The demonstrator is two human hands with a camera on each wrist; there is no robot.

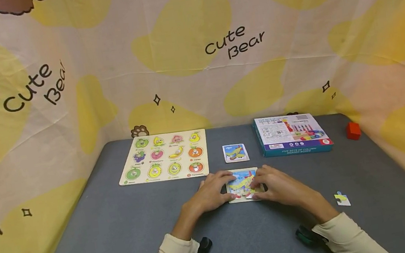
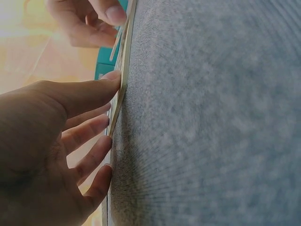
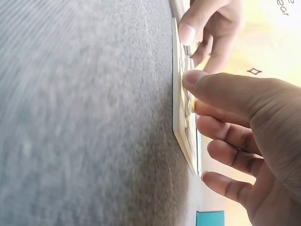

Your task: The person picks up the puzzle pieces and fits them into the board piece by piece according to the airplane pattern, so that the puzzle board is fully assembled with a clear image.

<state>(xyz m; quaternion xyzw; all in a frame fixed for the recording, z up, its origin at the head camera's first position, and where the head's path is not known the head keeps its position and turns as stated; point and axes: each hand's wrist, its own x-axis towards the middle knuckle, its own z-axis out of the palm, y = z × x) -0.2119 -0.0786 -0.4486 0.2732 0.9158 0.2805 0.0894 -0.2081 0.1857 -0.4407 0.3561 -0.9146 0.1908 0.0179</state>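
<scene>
A small wooden jigsaw puzzle board (image 1: 241,201) with a yellow airplane on a blue sky lies between the hands. The left hand (image 1: 211,192) holds the board at its left side, thumb by the near corner and fingertips at the far part. Thumb and index finger of the right hand (image 1: 278,186) pinch a puzzle piece (image 1: 250,195) just over the board's near right part; it looks slightly raised and tilted in the right wrist view. The other right fingers are loosely bent. Behind the board lies an airplane picture card (image 1: 235,153). One loose puzzle piece (image 1: 342,199) rests at the right.
A fruit puzzle board (image 1: 166,158) lies at the back left of the grey table (image 1: 125,241). At the back right are a teal-edged box (image 1: 292,134) and a red block (image 1: 353,131). Printed cloth (image 1: 178,35) hangs around the table.
</scene>
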